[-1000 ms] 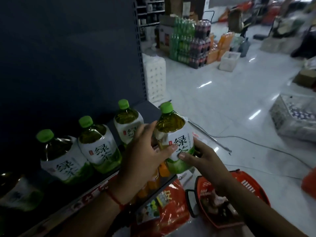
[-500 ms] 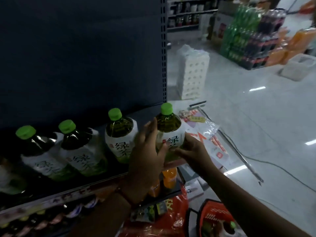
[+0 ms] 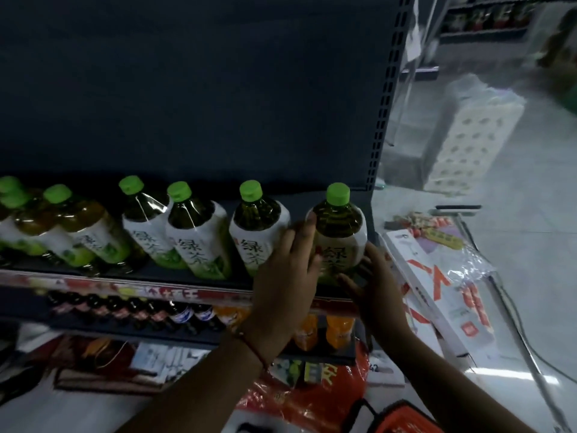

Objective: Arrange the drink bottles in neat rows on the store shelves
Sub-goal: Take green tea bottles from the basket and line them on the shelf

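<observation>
The fingers [image 3: 299, 242] of the left hand [image 3: 285, 282] are lying straight on the bottle [image 3: 340, 235], right of the frame's middle, while the right hand [image 3: 373, 282] is cupping its other side. A hard push could be tipping it off the shelf [image 3: 156, 273] end.

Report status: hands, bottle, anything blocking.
Left hand and right hand cup the end green tea bottle, upright on the shelf. Neighbouring bottle close left. Nothing blocking.
</observation>
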